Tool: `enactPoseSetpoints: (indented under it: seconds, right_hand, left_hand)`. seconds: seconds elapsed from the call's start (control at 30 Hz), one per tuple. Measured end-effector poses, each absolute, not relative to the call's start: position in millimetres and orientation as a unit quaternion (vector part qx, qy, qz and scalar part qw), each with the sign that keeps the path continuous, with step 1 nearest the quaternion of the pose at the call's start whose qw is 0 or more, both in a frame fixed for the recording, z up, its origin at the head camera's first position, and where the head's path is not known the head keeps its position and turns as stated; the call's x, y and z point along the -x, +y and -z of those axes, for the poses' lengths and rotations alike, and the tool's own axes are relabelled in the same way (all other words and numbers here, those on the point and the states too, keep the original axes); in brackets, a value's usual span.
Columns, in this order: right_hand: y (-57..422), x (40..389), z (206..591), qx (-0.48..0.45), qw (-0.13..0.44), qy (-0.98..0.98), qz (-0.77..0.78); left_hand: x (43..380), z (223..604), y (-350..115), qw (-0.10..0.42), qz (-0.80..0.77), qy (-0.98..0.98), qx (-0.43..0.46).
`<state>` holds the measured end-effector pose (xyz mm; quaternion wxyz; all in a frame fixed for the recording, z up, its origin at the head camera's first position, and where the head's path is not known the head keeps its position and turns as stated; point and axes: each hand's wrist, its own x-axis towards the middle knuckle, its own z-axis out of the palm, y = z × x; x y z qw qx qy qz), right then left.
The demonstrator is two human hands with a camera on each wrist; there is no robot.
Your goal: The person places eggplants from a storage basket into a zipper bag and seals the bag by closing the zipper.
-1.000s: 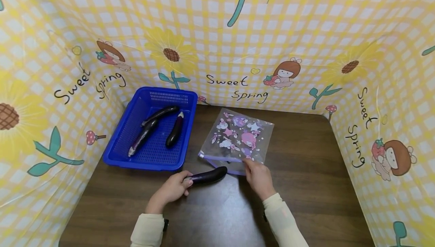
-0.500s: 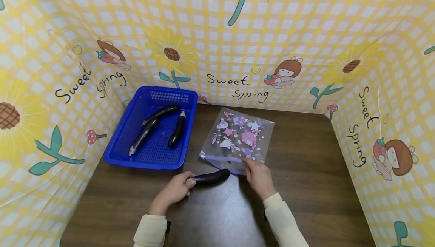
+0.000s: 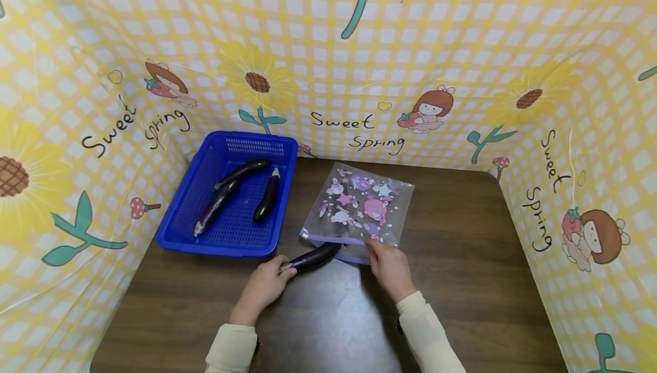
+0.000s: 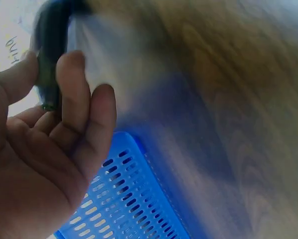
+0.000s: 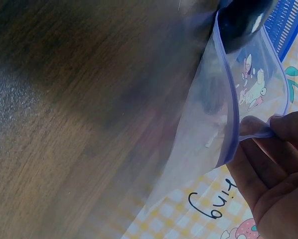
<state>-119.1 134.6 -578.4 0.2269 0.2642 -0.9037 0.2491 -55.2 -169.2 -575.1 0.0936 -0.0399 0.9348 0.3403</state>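
My left hand (image 3: 268, 283) pinches the stem end of a dark purple eggplant (image 3: 311, 258). In the left wrist view the thumb and fingers close on that stem end. The eggplant's far tip reaches the mouth of a clear zipper bag (image 3: 354, 205) printed with pink and purple cartoons. With thumb and fingers my right hand (image 3: 391, 267) pinches the bag's upper rim near its right end. The right wrist view shows the purple-edged mouth spread apart, with the rounded tip of the eggplant (image 5: 243, 22) between its sides.
A blue plastic basket (image 3: 166, 240) with three more eggplants stands on the left of the brown wooden table (image 3: 451, 236). Yellow checked cloth (image 3: 328, 71) rises around the back and both sides.
My left hand has moved the eggplant from in front of the bag up and right, so its tip now sits in the mouth. The right hand holds the rim in the same place.
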Motion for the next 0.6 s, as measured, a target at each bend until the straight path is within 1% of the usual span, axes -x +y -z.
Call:
enactPoseSetpoints:
  seconds: [0.2, 0.33, 0.5, 0.6]
  right_hand:
    - [135, 118, 578, -0.26, 0.228, -0.904, -0.252]
    - [134, 118, 577, -0.261, 0.227, -0.903, -0.255]
    - [132, 118, 579, -0.261, 0.225, -0.903, -0.258]
    - [131, 117, 579, -0.261, 0.224, -0.902, -0.26]
  left_hand:
    - [53, 579, -166, 0.096, -0.284, 0.952, 0.06]
    - [54, 581, -159, 0.086, -0.266, 0.958, 0.07]
    - [59, 585, -144, 0.061, -0.253, 0.964, 0.053]
    - [61, 587, -135, 0.059, -0.253, 0.965, 0.044]
